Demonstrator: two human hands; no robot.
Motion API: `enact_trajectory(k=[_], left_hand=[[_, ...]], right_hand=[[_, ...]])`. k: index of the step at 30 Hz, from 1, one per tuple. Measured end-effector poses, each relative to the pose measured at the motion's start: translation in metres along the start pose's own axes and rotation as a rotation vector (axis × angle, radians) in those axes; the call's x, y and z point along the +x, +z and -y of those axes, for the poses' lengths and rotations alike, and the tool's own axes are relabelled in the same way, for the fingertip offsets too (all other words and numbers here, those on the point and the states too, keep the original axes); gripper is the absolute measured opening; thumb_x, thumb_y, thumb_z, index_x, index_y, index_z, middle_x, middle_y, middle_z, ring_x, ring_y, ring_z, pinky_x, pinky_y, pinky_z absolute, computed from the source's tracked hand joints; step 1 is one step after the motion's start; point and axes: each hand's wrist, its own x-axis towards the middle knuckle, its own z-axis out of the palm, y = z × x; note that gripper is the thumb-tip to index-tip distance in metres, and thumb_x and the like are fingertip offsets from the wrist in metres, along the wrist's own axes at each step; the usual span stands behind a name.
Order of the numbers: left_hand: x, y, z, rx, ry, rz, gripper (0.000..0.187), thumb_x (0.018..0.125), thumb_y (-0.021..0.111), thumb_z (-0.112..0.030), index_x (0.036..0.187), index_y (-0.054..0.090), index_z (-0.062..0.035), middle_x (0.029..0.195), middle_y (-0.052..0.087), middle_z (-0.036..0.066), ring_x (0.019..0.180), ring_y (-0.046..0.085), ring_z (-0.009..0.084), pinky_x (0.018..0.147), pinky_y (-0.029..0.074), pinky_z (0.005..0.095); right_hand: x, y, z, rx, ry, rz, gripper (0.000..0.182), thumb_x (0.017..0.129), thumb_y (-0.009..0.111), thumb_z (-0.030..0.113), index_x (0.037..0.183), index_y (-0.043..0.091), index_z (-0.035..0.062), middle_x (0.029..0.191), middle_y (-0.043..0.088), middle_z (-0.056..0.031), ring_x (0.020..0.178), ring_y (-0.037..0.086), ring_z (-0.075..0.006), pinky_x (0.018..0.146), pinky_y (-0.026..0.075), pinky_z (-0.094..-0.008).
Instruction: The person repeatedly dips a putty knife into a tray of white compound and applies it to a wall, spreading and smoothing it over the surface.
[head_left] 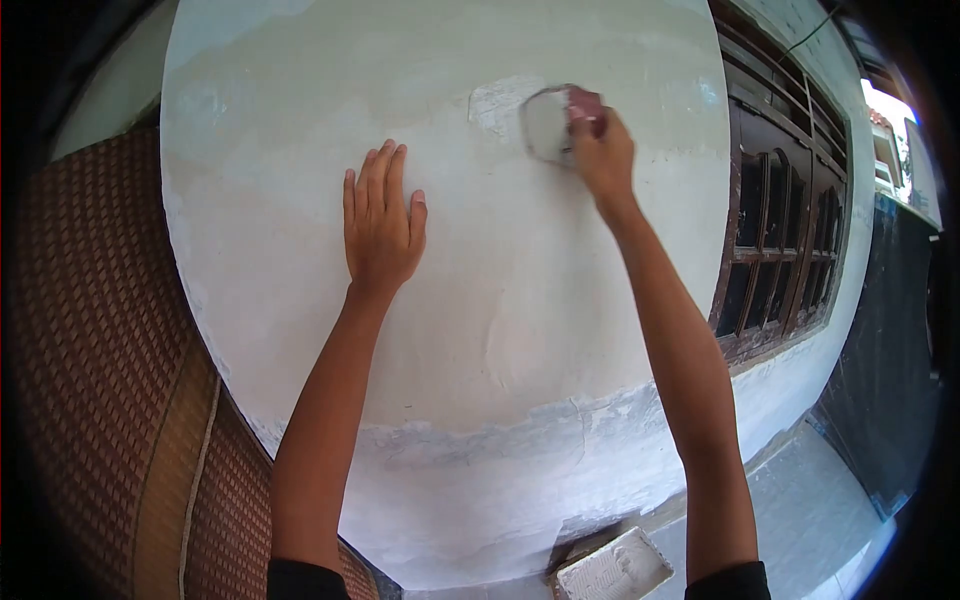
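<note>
My left hand (pixel 385 225) lies flat against the pale plastered wall (pixel 470 300), its fingers stretched upward and the thumb out to the side. Higher up and to the right, my right hand (pixel 606 160) grips a putty scraper (pixel 586 105) by its reddish-brown top. Motion blurs the scraper's wide, pale blade, which overlaps the wall beside a rough white patch of filler (pixel 495 108). Lower down, the wall's coating ends in a ragged edge above a whiter, flaking band (pixel 500 470).
Below me on the grey floor (pixel 780 520) sits a tray (pixel 618 570) smeared with white paste. A dark wooden window with panes (pixel 775 220) is set in the wall at right, beside a dark sheet (pixel 875 350). Brown woven panels (pixel 95 270) stand along the left.
</note>
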Motion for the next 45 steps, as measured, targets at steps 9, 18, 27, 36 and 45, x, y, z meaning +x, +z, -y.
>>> enact_trajectory(k=[9,18,27,36,45], left_hand=[[0.000,-0.002,-0.001,0.005,-0.014,0.004,0.052,0.097,0.046,-0.018,0.146,0.036,-0.0068,0.150,0.037,0.009,0.141,0.033,0.0266,0.118,0.020,0.0497],[0.002,-0.001,-0.003,0.002,-0.010,-0.022,0.052,0.096,0.048,-0.016,0.146,0.037,-0.0063,0.149,0.039,0.009,0.141,0.033,0.0289,0.118,0.021,0.0501],[0.000,-0.001,-0.004,0.020,-0.023,-0.001,0.053,0.097,0.047,-0.016,0.147,0.035,-0.0071,0.151,0.036,0.008,0.141,0.033,0.0273,0.118,0.020,0.0495],[0.000,0.000,-0.002,0.015,-0.023,0.011,0.052,0.097,0.047,-0.016,0.147,0.035,-0.0069,0.150,0.037,0.008,0.141,0.032,0.0271,0.118,0.020,0.0499],[0.000,0.000,-0.003,0.007,-0.009,-0.004,0.052,0.097,0.047,-0.017,0.147,0.036,-0.0067,0.149,0.038,0.009,0.141,0.033,0.0271,0.118,0.020,0.0497]], right_hand=[[-0.011,0.000,0.007,0.045,-0.037,0.042,0.029,0.092,0.063,0.026,0.099,0.063,-0.0028,0.088,0.067,-0.0188,0.082,0.065,-0.0267,0.077,0.049,-0.0384],[-0.006,-0.010,-0.003,0.283,0.076,-0.083,0.029,0.095,0.060,0.026,0.106,0.063,-0.0014,0.093,0.068,-0.0153,0.082,0.063,-0.0231,0.077,0.050,-0.0355],[0.004,-0.023,-0.001,0.257,0.195,-0.230,0.030,0.093,0.062,0.026,0.101,0.063,-0.0029,0.091,0.069,-0.0164,0.083,0.065,-0.0253,0.077,0.050,-0.0361],[0.005,-0.040,-0.005,0.232,0.289,-0.268,0.028,0.096,0.059,0.023,0.105,0.063,-0.0031,0.094,0.069,-0.0124,0.084,0.065,-0.0193,0.075,0.051,-0.0328],[0.006,-0.037,-0.019,0.167,0.247,-0.269,0.028,0.094,0.061,0.025,0.106,0.064,-0.0006,0.093,0.068,-0.0132,0.081,0.064,-0.0218,0.075,0.050,-0.0349]])
